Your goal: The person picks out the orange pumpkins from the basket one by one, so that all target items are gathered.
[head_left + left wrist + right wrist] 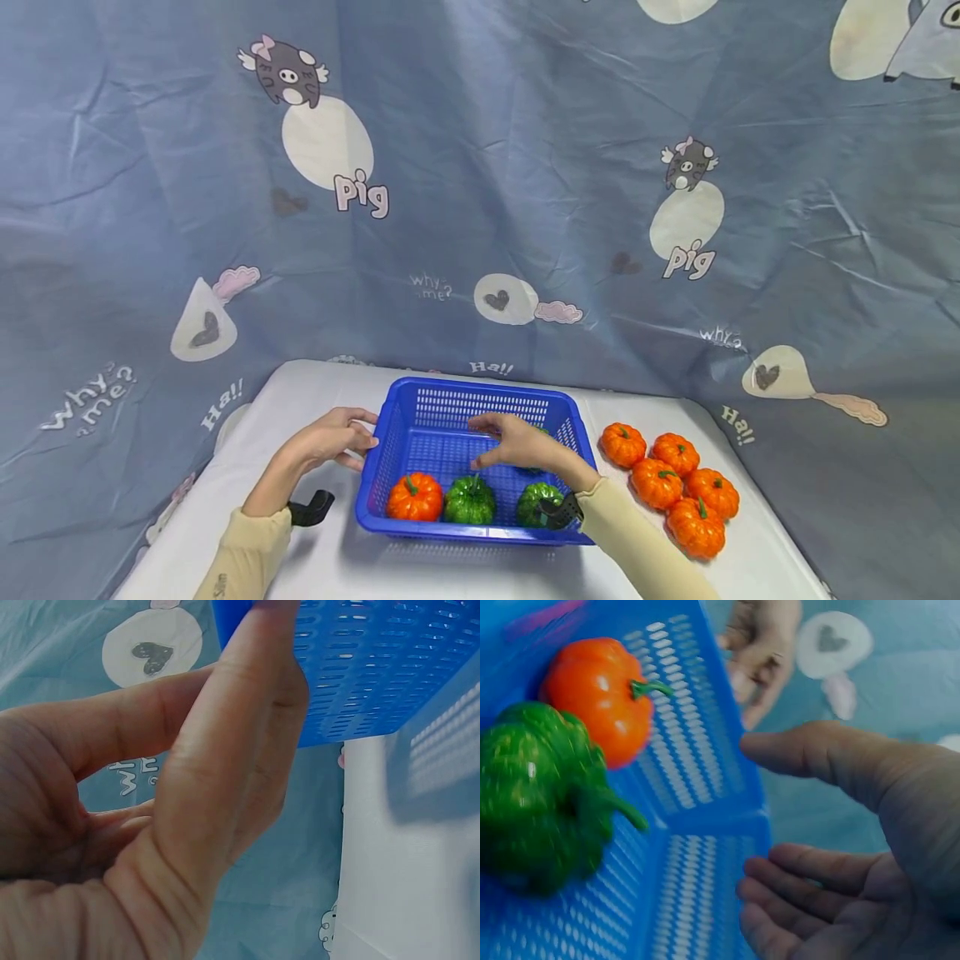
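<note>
On the table stands a blue plastic basket (480,532) with slotted walls. My left hand (330,437) is at its left side, fingers loosely bent and fingertips right at the rim. In the left wrist view the thumb (217,750) overlaps the basket's corner. My right hand (517,442) hovers over the basket, thumb and fingers spread with nothing between them. Along the basket's front lie an orange pumpkin (415,497), a green pumpkin (470,500) and another green pumpkin (534,502), partly covered by the wrist strap. A third green one behind the right hand is mostly hidden.
Several orange pumpkins (657,484) lie grouped on the white table (600,575) to the right of the basket. A blue cloth (480,208) with pig prints hangs behind and around the table.
</note>
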`<state>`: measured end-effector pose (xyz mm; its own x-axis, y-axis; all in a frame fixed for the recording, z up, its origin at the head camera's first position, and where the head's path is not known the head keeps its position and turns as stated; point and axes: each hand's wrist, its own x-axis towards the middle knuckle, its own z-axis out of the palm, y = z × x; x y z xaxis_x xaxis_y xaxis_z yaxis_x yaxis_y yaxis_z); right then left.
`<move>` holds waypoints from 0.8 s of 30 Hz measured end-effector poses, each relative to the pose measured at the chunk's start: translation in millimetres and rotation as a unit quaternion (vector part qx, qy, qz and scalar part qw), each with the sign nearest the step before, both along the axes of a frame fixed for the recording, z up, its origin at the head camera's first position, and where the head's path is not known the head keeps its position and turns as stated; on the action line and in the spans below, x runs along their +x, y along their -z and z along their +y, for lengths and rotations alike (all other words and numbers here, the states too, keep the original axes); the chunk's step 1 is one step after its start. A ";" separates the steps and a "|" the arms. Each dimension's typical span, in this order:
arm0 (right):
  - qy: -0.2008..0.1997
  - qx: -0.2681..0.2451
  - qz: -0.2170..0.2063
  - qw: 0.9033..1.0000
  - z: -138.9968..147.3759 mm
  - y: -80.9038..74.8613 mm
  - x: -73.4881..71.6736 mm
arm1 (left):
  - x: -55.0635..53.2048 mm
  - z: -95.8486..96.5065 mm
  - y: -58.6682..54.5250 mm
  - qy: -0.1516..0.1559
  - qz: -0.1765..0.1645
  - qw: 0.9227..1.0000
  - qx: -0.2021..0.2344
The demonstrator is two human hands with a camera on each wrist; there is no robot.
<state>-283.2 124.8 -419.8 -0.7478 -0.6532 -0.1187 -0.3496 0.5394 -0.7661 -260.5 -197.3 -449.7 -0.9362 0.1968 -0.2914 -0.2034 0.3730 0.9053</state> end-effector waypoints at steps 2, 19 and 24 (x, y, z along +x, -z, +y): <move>-0.023 0.011 -0.018 1.000 -13.7 4.7 -2.4 | 0.1 0.0 -0.6 -0.003 0.000 1.000 0.001; -0.169 0.130 -0.053 0.976 -75.4 38.8 -8.1 | 0.4 0.5 -0.5 0.003 0.002 1.000 0.006; -0.182 0.161 -0.052 0.969 -79.5 41.0 -6.8 | 0.5 0.3 0.8 0.001 -0.001 1.000 0.013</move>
<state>-290.0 45.3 -460.8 -0.4479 -0.7877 -0.4231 -0.4917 0.6122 -0.6193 -260.1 -196.9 -450.5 -0.9352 0.2067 -0.2874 -0.2036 0.3503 0.9142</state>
